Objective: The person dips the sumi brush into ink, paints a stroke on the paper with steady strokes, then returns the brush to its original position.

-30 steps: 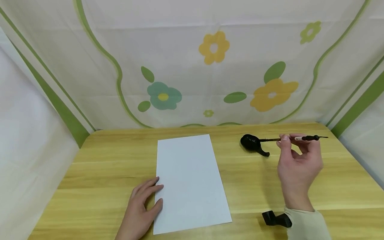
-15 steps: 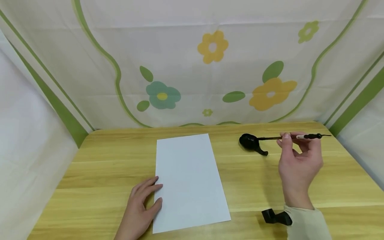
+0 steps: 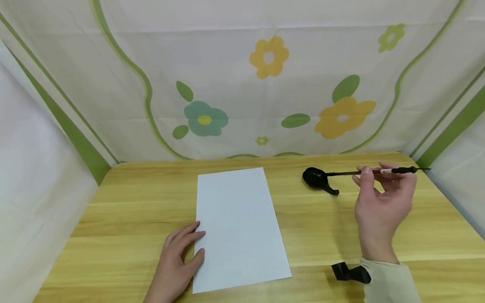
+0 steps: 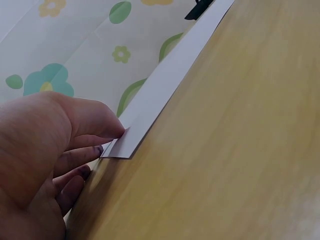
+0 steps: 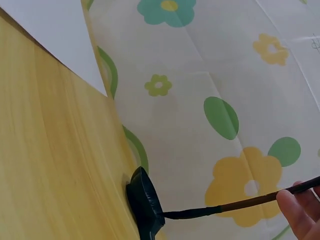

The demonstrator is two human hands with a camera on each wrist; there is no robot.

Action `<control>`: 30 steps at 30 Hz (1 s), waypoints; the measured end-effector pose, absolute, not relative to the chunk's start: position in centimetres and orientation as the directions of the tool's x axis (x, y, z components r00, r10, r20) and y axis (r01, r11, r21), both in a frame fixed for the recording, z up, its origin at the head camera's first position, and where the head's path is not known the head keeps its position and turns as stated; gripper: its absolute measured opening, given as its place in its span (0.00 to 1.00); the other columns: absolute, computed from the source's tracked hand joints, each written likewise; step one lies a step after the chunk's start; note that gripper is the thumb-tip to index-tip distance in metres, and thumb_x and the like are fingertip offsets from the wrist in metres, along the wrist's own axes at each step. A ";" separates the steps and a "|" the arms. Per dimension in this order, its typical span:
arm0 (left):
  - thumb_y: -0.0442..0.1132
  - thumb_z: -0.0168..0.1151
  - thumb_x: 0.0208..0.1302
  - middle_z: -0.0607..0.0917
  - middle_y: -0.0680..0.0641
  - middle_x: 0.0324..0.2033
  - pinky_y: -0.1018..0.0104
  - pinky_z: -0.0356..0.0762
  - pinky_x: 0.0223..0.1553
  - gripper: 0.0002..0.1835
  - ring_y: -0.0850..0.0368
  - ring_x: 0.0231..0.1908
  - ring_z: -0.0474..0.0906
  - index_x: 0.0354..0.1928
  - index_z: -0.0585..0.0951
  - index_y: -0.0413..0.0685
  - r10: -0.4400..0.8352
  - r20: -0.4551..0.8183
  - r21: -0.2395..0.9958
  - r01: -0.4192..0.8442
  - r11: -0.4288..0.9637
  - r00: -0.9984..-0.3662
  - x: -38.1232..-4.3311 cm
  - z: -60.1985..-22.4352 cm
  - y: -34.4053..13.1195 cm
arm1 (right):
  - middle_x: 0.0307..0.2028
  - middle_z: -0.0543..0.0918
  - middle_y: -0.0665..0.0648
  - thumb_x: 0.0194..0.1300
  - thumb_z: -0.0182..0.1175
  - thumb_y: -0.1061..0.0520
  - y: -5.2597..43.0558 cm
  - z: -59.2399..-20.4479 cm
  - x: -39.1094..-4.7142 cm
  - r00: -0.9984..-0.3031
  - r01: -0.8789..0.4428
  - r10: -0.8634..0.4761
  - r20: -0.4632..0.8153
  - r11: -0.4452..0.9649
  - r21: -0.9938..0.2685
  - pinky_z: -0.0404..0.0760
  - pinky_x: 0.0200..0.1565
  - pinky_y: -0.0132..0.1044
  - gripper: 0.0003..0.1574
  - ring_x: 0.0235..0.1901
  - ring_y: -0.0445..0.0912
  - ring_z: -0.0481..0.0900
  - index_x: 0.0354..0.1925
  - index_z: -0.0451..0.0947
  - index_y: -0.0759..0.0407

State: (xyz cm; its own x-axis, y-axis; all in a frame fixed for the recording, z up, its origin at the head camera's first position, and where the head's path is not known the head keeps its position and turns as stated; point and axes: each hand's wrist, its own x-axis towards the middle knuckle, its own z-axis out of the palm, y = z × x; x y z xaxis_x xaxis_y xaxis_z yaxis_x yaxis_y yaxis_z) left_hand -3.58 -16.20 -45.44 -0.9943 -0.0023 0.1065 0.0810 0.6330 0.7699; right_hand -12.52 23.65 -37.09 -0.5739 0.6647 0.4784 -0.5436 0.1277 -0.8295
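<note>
Your table bears the white sheet. Your left hand, fingers loosely spread, touches its left edge; your right hand, near the black dish beyond the sheet's right side, pinches the brush, tip against the dish. You're probably inking or wiping it; next likely needs a clean lift.

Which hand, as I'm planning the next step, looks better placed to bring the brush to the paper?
Probably the right hand: it holds the brush, while the left hand touches the paper.
</note>
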 end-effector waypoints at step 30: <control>0.32 0.74 0.66 0.79 0.56 0.73 0.53 0.61 0.70 0.21 0.50 0.76 0.64 0.59 0.88 0.59 -0.009 0.070 0.796 0.051 0.604 -0.997 -3.6 -45.4 -16.3 | 0.44 0.76 0.64 0.70 0.66 0.69 25.0 -38.5 -13.3 -0.559 -0.612 0.744 0.365 -0.074 -0.787 0.92 0.39 0.38 0.12 0.46 0.59 0.89 0.47 0.73 0.63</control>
